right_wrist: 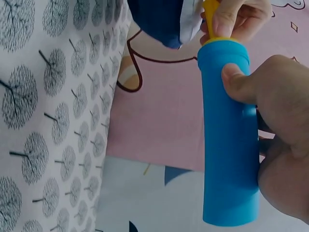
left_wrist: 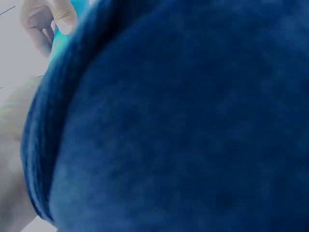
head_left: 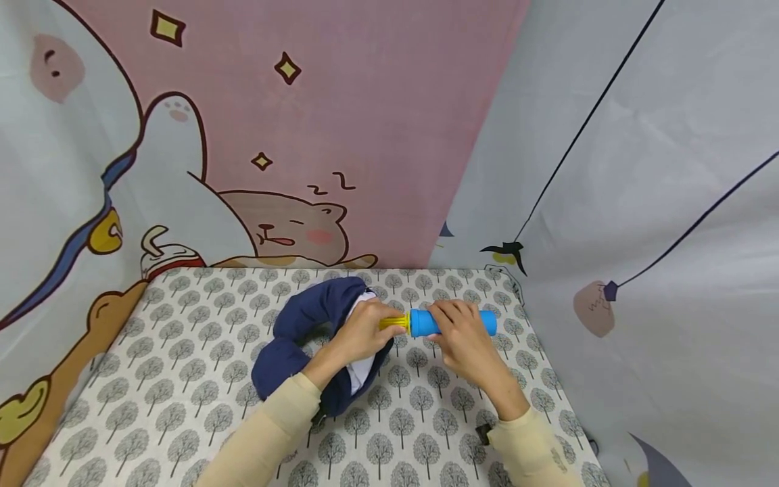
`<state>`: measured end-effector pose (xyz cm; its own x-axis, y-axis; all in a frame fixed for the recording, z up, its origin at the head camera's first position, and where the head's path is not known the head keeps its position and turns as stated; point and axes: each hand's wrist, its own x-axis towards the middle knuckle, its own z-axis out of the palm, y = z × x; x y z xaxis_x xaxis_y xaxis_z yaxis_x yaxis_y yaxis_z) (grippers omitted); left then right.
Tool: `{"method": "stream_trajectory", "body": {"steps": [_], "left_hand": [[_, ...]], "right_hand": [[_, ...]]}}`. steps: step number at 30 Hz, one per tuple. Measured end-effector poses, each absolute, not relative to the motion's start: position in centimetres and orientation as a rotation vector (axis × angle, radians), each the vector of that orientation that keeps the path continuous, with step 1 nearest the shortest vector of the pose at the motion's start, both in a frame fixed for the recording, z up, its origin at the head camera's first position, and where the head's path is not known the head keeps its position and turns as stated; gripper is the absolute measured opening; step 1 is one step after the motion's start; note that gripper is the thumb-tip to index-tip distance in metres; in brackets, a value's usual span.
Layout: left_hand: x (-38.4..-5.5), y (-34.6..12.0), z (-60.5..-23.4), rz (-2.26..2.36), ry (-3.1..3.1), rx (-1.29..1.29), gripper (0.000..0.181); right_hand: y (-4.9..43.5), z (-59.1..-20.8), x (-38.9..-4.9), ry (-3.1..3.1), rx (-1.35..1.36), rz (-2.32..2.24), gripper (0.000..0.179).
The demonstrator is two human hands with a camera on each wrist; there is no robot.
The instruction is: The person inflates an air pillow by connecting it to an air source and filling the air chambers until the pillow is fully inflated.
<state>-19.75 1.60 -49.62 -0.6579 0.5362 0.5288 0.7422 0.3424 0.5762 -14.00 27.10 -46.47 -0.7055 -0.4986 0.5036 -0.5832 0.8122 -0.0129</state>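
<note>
A navy U-shaped neck pillow [head_left: 289, 375] lies on the table, with a white part along its right side. Over that side, my left hand [head_left: 358, 333] pinches the yellow ribbed end [head_left: 395, 322] of a blue hand pump [head_left: 420, 323]. My right hand [head_left: 462, 338] grips the pump's blue barrel from the near side, thumb along it in the right wrist view. In that view the barrel [right_wrist: 229, 145] runs lengthwise below the left hand [right_wrist: 241, 19]. Navy cloth of the pillow [left_wrist: 183, 121] fills most of the left wrist view and hides much of the left hand.
A white cloth printed with grey trees covers the table [head_left: 182, 379]. Behind it hangs a pink cartoon backdrop [head_left: 389, 135], and a pale curtain [head_left: 669, 270] hangs at the right side. A small black item [head_left: 483, 433] shows beside the right sleeve.
</note>
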Motion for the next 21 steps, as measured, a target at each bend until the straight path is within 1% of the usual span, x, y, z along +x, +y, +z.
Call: {"method": "stream_trajectory", "body": {"steps": [5, 10, 15, 21], "left_hand": [[-19.3, 1.5, -48.2, -1.163, -2.394, -1.156, 0.022], [-18.8, 1.4, -47.2, -1.113, -2.484, -1.116, 0.024], [-18.9, 1.2, -47.1, -1.095, -2.498, -1.119, 0.025], [-19.0, 1.1, -47.2, -1.108, -2.524, -1.103, 0.025]], "right_hand": [[28.5, -46.1, -13.9, -2.548, 0.761, 0.295, 0.055], [31.1, -46.4, -13.4, -2.536, 0.731, 0.349, 0.054], [33.8, -46.7, -12.9, -2.523, 0.7, 0.364, 0.057], [36.6, -46.1, -12.3, -2.547, 0.677, 0.373, 0.06]]}}
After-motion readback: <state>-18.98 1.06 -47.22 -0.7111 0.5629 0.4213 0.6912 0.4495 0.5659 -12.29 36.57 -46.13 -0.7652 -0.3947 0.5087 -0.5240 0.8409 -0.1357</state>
